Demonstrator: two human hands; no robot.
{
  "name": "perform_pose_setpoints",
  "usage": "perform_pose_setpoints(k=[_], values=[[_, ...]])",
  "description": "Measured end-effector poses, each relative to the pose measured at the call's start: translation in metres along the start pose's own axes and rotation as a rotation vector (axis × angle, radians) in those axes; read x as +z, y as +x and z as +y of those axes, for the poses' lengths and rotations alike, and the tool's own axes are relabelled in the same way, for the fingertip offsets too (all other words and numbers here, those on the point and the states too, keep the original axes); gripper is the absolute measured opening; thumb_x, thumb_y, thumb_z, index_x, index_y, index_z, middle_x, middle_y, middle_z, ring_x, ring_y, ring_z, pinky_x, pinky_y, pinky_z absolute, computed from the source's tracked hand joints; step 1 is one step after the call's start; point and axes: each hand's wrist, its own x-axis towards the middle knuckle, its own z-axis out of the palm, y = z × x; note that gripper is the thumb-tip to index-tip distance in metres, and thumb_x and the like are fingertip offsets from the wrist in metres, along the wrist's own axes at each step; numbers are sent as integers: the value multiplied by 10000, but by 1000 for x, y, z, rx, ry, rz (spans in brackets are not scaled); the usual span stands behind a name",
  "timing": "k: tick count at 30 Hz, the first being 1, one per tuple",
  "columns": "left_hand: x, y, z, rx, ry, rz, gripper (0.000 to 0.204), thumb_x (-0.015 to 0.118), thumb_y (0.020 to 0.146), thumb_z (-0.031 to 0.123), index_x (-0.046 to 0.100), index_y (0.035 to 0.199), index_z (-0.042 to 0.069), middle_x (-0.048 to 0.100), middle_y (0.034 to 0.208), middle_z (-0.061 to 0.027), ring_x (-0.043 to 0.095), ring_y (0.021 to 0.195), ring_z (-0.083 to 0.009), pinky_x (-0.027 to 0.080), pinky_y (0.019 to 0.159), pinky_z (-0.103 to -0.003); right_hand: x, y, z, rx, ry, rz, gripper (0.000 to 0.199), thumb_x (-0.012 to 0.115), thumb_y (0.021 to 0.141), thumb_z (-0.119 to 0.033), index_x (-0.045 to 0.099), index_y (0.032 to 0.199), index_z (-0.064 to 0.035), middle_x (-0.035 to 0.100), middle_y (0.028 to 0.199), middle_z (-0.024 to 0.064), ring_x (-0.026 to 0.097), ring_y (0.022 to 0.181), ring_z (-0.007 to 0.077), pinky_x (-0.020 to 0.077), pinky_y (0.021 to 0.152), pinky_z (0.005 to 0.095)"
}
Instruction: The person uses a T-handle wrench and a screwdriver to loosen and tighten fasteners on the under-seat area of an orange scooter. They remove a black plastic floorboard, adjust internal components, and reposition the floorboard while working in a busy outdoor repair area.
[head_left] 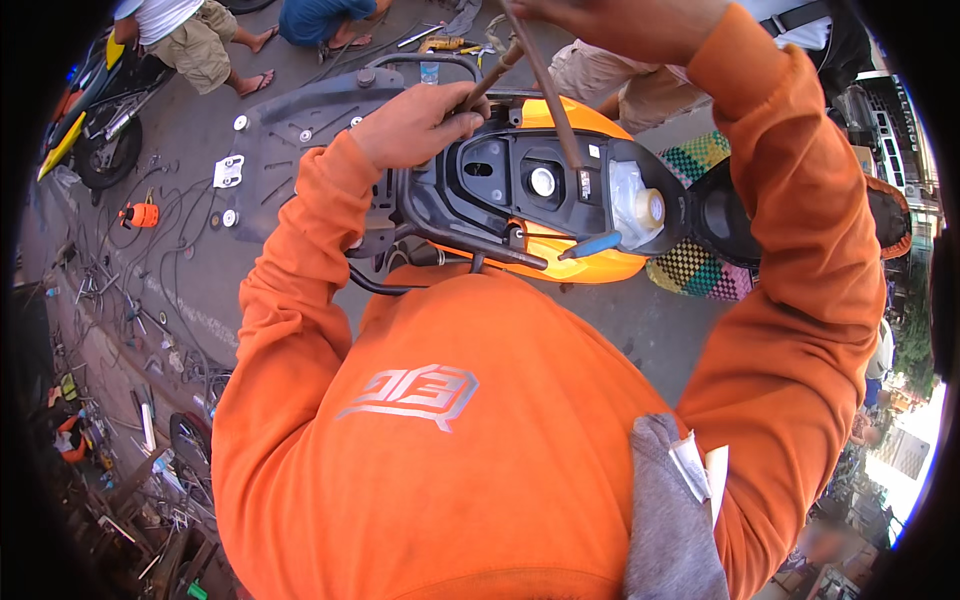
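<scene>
I look down my orange long-sleeved shirt at the rear of an orange scooter (590, 265) with its seat lifted and the black under-seat compartment (520, 185) exposed. My left hand (420, 125) grips the lower end of a thin brown rod (490, 75) at the compartment's rear edge. My right hand (620, 25), at the top of the picture, holds another long brown rod (555, 100) that slants down into the compartment near a white round cap (542, 181). A blue-handled tool (592, 244) lies on the scooter's side.
A chequered seat cover (700, 270) hangs to the right. Black body panels (290, 130) lie on the concrete behind the scooter. Other people sit or crouch at the top. A second motorbike (95, 120) stands top left. Cables, an orange tool (140, 215) and scrap parts litter the left side.
</scene>
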Motion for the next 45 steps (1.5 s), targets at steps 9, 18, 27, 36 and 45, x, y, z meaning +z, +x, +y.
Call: perform_pose_setpoints(k=[9,18,27,36,45], values=[[4,6,-10,-51,-54,48,199,588,995,186,585,1060,-2,576,750,-72,533,666,-151,470,630,-327,34,-11,22,-133,15,320,299,663,896,-235,631,1081,-2,680,759,138,671,700,282,512,686,403],[8,6,-16,130,39,141,217,590,990,181,604,1112,2,583,683,-76,553,554,-176,464,553,-336,16,-16,40,-583,-163,467,416,678,831,-136,635,1235,-47,695,922,130,669,820,346,532,730,446],[0,5,-6,-21,-17,62,181,563,993,172,596,1070,12,598,718,-67,570,649,-171,470,620,-333,48,-17,0,34,301,427,368,559,928,-174,533,1231,31,655,782,256,628,645,436,490,617,528],[4,7,-5,10,9,111,208,555,1015,203,588,1071,5,605,745,-71,549,651,-178,449,610,-326,21,-23,39,-554,-64,333,492,750,782,-164,642,1260,-123,647,1128,154,654,1002,359,533,849,453],[-8,19,-4,65,-19,169,234,535,1043,238,576,1102,15,506,707,-52,477,642,-137,413,596,-317,22,-19,40,-483,-195,492,290,692,834,-161,679,1121,-120,620,1054,119,659,936,345,533,796,450]])
